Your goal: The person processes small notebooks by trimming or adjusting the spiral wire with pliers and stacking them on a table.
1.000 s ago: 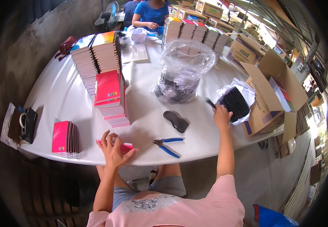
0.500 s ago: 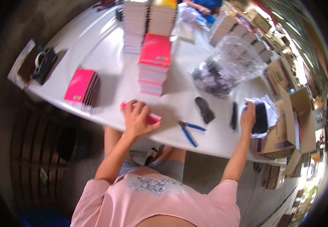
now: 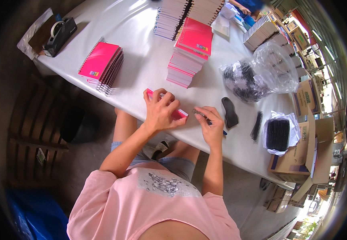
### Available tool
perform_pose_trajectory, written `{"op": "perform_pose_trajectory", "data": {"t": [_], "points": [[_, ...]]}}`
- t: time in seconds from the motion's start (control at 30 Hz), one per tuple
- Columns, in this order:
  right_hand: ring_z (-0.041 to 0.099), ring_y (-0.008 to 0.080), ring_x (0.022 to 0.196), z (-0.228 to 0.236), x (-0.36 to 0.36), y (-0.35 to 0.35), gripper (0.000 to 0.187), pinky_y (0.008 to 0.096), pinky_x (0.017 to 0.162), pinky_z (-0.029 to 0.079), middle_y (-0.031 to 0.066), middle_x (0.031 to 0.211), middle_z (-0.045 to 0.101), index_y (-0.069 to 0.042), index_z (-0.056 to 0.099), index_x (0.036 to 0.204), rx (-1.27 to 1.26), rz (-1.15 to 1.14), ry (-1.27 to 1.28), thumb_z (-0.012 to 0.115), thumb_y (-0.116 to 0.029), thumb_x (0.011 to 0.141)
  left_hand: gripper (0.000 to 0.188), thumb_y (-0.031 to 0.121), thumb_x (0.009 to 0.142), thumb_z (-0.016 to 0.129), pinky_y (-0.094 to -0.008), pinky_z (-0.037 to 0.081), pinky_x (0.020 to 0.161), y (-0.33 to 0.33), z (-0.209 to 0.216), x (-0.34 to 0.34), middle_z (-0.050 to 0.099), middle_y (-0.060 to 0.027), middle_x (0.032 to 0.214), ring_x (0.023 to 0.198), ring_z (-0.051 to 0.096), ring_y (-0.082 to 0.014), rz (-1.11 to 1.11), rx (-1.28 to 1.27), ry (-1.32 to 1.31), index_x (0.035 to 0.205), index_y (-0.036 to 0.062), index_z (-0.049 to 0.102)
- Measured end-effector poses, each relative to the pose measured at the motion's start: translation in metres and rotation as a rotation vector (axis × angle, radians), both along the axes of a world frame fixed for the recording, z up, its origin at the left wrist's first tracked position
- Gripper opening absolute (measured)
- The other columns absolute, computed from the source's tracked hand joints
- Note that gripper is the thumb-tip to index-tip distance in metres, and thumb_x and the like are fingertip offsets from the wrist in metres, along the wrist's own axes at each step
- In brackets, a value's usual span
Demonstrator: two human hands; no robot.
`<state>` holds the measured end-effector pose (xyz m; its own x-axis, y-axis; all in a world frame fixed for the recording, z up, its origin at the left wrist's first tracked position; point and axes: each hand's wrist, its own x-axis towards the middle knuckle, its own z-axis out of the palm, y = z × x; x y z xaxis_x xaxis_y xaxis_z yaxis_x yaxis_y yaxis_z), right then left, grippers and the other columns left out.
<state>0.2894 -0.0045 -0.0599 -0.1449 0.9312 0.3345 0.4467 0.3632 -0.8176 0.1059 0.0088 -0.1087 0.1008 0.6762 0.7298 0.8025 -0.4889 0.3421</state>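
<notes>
Notebook stack (image 3: 190, 56) behind the left hand (image 3: 160, 110), tape dispenser (image 3: 61, 37) far left, carton (image 3: 291, 160) far right

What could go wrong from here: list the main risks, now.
The right hand pinches a thin dark coil, which might slip or bend. The small stack of red notebooks lies near the table edge, so a knock could tip it off. The taller red pile has uneven sides and may slide if the left hand, holding a red book, bumps it.
</notes>
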Motion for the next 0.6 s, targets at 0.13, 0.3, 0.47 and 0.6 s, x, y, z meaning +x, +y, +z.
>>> {"op": "perform_pose_trajectory", "data": {"t": [0.13,0.3,0.47,0.6], "points": [[0.057,0.0178,0.082,-0.003,-0.005,0.003,0.018,0.0287,0.07,0.046,0.0069,0.089,0.061,-0.006,0.07,0.094,-0.012,0.07,-0.073,0.069,-0.007,0.077,0.046,0.054,0.056,0.068,-0.0561,0.026,0.078,-0.001,0.0,-0.002,0.05,-0.0024,0.086,0.094,0.046,-0.027,0.031,-0.014,-0.011,0.074,0.0134,0.058],[0.056,0.0187,0.086,-0.008,-0.006,0.003,0.014,0.0297,0.074,0.046,0.0074,0.087,0.061,-0.007,0.071,0.09,-0.132,0.099,0.041,0.069,-0.006,0.076,0.049,0.057,0.057,0.067,-0.057,0.026,0.077,-0.001,0.004,-0.004,0.049,-0.0027,0.087,0.092,0.047,-0.0273,0.009,-0.06,0.022,0.077,0.0128,0.058],[0.057,0.013,0.073,-0.008,0.008,0.009,0.025,0.0261,0.065,0.045,0.0086,0.086,0.06,-0.005,0.065,0.105,-0.453,0.307,0.228,0.066,-0.009,0.081,0.052,0.059,0.056,0.069,-0.0551,0.029,0.078,0.0,0.009,-0.007,0.049,-0.0017,0.087,0.093,0.048,-0.0251,0.006,-0.114,0.052,0.08,0.0142,0.058],[0.055,0.0105,0.067,0.017,-0.014,0.002,0.027,0.0254,0.06,0.044,0.0091,0.082,0.06,-0.004,0.061,0.112,-0.579,0.136,-0.072,0.062,-0.011,0.085,0.054,0.061,0.061,0.065,-0.0543,0.03,0.08,-0.001,0.01,-0.013,0.05,-0.0002,0.087,0.093,0.049,-0.0196,-0.005,-0.163,0.058,0.087,0.0145,0.058]]}}
